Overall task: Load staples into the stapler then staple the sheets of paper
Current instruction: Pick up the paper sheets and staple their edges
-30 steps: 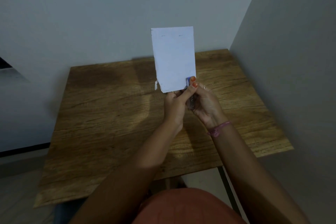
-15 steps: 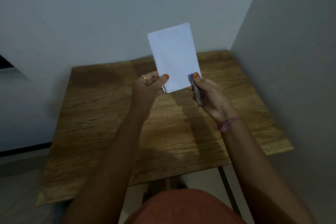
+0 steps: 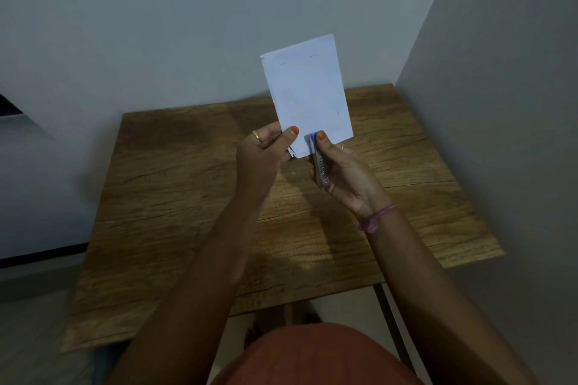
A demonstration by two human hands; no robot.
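Two hands, one stapler, one stack of sheets; sheet count can't be told. Left hand (image 3: 264, 151) pinches the sheets of paper (image 3: 308, 97) at the lower left corner, thumb on the front face, fingers curled behind. Right hand (image 3: 342, 175) grips the stapler (image 3: 318, 162), thumb pressing its blue tip on the paper's bottom edge. Stapler's long axis runs near-upright, nose up. Paper held upright, long axis vertical, tilted slightly left, above the wooden table (image 3: 187, 197).
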